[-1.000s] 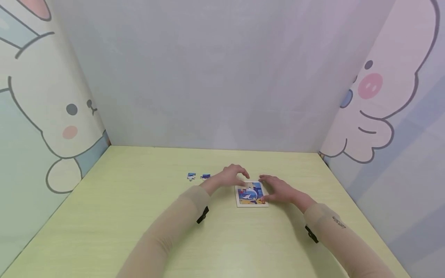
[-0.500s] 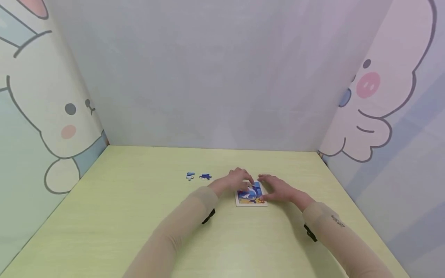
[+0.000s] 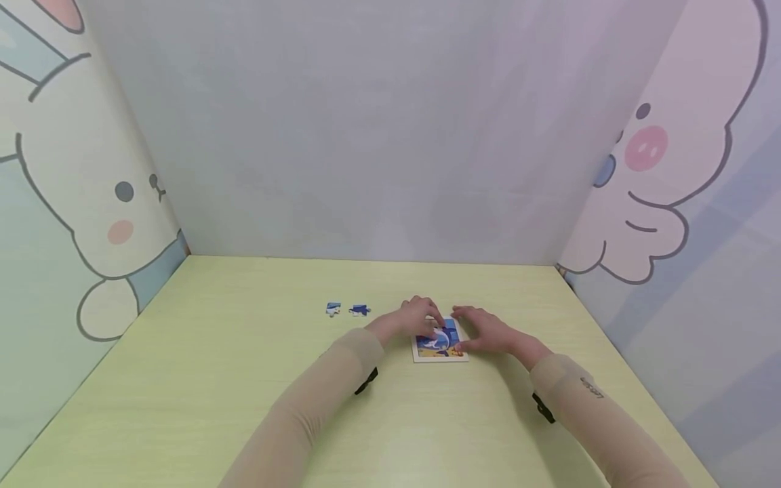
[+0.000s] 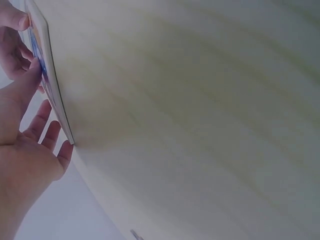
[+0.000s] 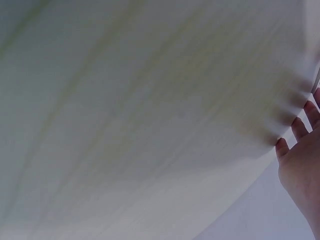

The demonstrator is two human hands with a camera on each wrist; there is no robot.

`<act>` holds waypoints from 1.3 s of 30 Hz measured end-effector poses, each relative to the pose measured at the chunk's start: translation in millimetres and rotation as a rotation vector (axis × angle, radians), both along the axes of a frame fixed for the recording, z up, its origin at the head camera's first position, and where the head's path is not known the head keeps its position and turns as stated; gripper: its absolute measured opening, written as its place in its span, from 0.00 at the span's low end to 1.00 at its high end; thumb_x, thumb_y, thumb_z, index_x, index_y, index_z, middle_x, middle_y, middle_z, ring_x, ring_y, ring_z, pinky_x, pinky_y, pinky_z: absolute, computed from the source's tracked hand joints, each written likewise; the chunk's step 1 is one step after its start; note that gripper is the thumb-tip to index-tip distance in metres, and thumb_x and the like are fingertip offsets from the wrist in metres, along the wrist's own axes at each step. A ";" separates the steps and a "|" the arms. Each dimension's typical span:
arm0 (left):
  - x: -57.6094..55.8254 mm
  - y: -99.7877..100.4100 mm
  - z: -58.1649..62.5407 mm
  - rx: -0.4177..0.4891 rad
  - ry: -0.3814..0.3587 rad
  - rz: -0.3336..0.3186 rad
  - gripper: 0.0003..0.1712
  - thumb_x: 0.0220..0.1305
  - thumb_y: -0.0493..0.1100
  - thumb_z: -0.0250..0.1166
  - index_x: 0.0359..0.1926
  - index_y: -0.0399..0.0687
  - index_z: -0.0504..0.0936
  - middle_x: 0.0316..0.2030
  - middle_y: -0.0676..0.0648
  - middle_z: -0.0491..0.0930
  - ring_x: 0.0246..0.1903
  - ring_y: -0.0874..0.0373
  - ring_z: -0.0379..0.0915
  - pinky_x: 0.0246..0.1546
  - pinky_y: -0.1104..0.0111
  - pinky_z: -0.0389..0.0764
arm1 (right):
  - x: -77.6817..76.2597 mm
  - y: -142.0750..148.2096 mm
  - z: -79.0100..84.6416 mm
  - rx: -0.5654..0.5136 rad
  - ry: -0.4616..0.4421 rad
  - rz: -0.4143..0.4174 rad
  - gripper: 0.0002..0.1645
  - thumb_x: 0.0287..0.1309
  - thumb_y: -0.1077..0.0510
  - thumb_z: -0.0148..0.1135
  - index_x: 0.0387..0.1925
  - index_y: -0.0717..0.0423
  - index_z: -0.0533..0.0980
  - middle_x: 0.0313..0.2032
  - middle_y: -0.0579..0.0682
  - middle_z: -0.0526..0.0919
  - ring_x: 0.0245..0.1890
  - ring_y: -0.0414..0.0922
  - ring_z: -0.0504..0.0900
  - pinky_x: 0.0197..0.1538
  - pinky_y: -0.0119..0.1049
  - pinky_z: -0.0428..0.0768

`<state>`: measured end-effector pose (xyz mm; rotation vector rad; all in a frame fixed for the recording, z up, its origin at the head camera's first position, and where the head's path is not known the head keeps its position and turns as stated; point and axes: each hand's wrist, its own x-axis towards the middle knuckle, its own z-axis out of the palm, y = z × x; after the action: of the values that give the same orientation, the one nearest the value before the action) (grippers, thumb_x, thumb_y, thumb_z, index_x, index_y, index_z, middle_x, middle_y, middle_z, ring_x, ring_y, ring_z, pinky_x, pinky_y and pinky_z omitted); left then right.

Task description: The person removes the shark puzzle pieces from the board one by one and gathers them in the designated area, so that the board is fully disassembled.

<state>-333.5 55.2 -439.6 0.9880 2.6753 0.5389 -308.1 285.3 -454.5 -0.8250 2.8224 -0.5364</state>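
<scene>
A small square jigsaw puzzle [image 3: 441, 344] in a white frame [image 3: 441, 360] lies on the table, showing a dolphin in blue sea. My left hand [image 3: 415, 317] reaches over its upper left part, thumb and index finger bent down onto the picture and hiding it. Whether they pinch a piece I cannot tell. In the left wrist view, the left thumb [image 4: 31, 75] touches the picture while the other fingers spread past the frame. My right hand [image 3: 488, 332] holds the frame's right side, thumb near the lower right and fingers around the upper right corner.
Two loose puzzle pieces lie left of the left hand: a blue and white one [image 3: 333, 309] and a darker blue one [image 3: 360, 310]. The pale yellow table [image 3: 274, 373] ends at a plain back wall [image 3: 378, 169]. Printed cartoon side walls stand left and right.
My left hand has moved right, from the frame's upper left edge onto the picture, and its thumb and index finger have come closer together. The right hand stays at the frame's right side.
</scene>
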 end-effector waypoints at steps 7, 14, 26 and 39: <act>0.2 0.5 1.1 0.026 -0.005 -0.002 0.14 0.57 0.49 0.69 0.46 0.64 0.83 0.58 0.53 0.71 0.60 0.53 0.59 0.59 0.52 0.59 | -0.2 0.3 -0.8 -0.005 0.002 0.007 0.49 0.50 0.34 0.64 0.66 0.56 0.62 0.68 0.57 0.61 0.68 0.59 0.57 0.65 0.60 0.56; -0.9 2.7 3.6 0.042 0.026 -0.018 0.14 0.55 0.48 0.70 0.44 0.62 0.84 0.55 0.56 0.75 0.59 0.55 0.61 0.60 0.53 0.59 | 0.2 0.6 0.6 0.004 0.011 0.004 0.52 0.51 0.34 0.64 0.68 0.58 0.58 0.68 0.57 0.61 0.68 0.59 0.58 0.66 0.60 0.55; -6.1 9.2 2.0 0.175 -0.025 -0.004 0.17 0.61 0.42 0.65 0.52 0.54 0.76 0.45 0.57 0.81 0.49 0.61 0.72 0.58 0.61 0.67 | -0.6 -0.6 0.3 -0.006 0.001 -0.003 0.52 0.50 0.33 0.63 0.68 0.57 0.58 0.68 0.58 0.62 0.67 0.60 0.59 0.65 0.61 0.56; -5.3 13.6 3.4 0.257 -0.088 0.056 0.08 0.62 0.40 0.64 0.42 0.53 0.78 0.35 0.54 0.80 0.32 0.64 0.74 0.34 0.74 0.75 | 1.0 -1.4 2.1 -0.006 -0.003 -0.008 0.51 0.50 0.35 0.64 0.68 0.56 0.58 0.68 0.58 0.62 0.67 0.59 0.59 0.65 0.60 0.56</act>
<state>-338.8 68.8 -436.1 0.9302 2.6071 0.9344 -307.0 283.8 -452.4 -0.8145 2.8240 -0.5474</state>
